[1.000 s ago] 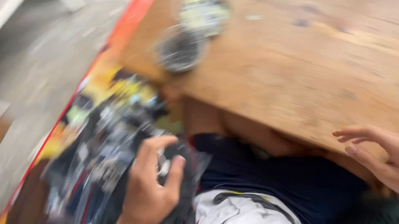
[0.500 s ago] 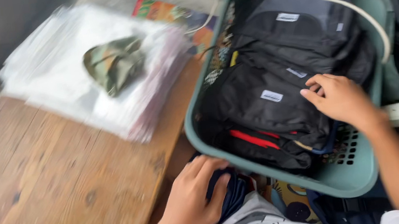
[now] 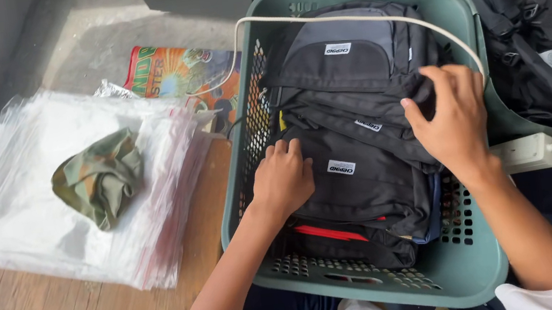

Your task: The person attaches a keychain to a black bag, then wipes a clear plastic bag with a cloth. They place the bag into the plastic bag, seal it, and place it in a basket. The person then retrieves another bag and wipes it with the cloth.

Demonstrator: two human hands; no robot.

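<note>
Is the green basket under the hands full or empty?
Full. Black bags are stacked in the green basket up to about its rim; both hands, left and right, rest on them.

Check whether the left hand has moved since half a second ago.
Yes. The left hand went from outside the green basket's near rim to inside it, onto the black bags.

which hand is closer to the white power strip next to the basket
Right. The right hand rests on the black bags just left of the power strip; the left hand lies across the green basket, far from it.
</note>
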